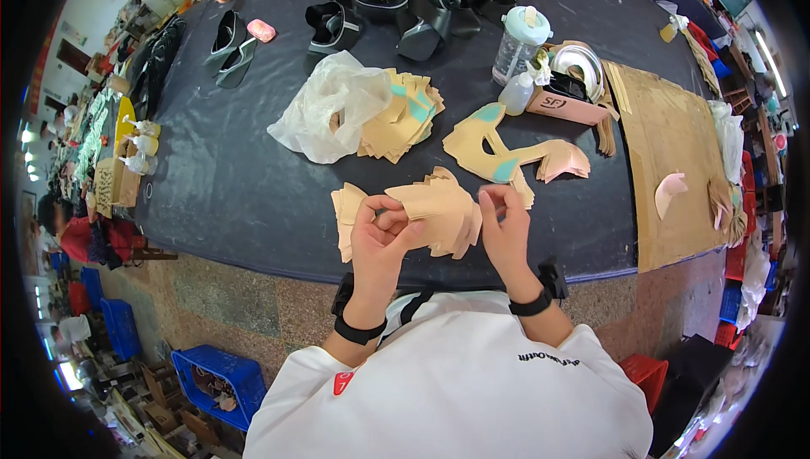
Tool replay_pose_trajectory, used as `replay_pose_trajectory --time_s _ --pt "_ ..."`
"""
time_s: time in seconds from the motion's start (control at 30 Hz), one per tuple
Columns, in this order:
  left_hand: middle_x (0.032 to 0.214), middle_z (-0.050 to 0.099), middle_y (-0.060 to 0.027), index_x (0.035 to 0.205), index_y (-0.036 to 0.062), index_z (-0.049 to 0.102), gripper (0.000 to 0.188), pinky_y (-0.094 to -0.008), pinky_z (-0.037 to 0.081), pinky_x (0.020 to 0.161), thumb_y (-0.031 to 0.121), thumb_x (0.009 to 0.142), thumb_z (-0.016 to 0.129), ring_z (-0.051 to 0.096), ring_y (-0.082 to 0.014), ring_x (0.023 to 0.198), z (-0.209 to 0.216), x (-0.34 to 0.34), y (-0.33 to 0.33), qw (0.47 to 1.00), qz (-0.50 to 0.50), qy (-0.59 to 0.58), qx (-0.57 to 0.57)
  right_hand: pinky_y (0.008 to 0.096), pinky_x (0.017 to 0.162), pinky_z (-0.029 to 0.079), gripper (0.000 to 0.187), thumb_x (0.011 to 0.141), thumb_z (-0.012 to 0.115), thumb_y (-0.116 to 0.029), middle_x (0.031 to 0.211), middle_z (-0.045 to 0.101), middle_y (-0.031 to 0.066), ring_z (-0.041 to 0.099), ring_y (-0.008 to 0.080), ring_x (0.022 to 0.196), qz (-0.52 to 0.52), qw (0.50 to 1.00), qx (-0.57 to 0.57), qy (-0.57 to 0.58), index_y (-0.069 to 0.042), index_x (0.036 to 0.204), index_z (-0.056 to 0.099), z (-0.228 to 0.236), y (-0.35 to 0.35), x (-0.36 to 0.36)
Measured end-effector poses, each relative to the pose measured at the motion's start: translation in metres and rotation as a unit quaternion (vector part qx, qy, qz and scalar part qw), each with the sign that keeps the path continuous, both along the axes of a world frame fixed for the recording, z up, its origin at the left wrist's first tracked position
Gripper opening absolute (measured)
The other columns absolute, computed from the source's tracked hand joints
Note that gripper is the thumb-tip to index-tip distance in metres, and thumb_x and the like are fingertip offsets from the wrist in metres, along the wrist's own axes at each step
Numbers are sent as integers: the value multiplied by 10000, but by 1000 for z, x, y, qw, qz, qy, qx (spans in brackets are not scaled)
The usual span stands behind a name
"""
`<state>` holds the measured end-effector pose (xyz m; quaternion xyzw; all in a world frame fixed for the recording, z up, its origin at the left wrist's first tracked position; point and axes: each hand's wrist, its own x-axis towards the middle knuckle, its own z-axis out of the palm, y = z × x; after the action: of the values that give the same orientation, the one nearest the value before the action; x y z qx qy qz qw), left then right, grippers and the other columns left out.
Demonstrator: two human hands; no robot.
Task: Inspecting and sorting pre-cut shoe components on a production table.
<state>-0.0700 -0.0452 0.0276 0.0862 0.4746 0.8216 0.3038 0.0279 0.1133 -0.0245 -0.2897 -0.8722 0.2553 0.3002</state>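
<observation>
Left hand [380, 235] pinched on tan, curvy-edged, thin sheet piece [439, 206]; right hand [506, 224] near its edge, can't tell if gripping. Light pinch imo, saves creasing.

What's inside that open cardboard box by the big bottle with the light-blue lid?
A white roll and something black show in the open cardboard box. Its front wall and those things cover the bottom, so I can't tell what else is there.
</observation>
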Motion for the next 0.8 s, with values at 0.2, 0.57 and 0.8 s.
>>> replay_pose_trajectory --time_s 0.2,0.57,0.8 --pt "906 625 -100 984 51 430 325 -219 493 706 -111 756 595 608 -129 816 -3 11 8 999 -51 8 -1 235 658 437 265 862 588 -205 876 620 28 565 94 750 155 557 -800 162 21 999 592 62 -22 -1" --pt "834 627 -69 938 74 427 324 -205 480 672 -38 749 666 598 -100 777 -2 4 3 981 -125 -147 11 184 597 400 231 789 666 -113 851 612 13 523 44 720 214 689 -678 141 12 976 614 39 -14 10" --pt "810 613 -43 933 71 439 321 -195 482 652 -65 738 656 603 -92 766 -2 3 3 981 -156 -118 -14 187 609 408 230 785 666 -98 912 609 23 528 52 725 228 652 -705 159 21 973 610 35 -11 12"
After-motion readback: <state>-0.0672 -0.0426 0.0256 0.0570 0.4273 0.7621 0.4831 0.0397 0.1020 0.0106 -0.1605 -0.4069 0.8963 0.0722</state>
